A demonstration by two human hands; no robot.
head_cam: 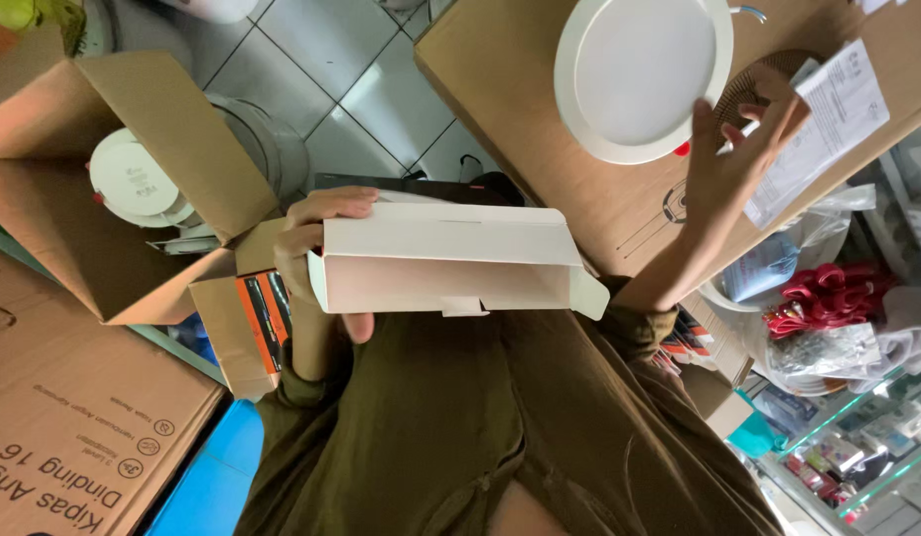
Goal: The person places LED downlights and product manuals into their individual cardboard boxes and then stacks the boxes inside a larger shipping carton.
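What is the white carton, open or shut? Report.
Open: the white carton has flaps unfolded, inside showing; left hand holds it.

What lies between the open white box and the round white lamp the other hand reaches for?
In the head view, only the brown top of a large cardboard carton lies between the white box and the round lamp; nothing else sits there.
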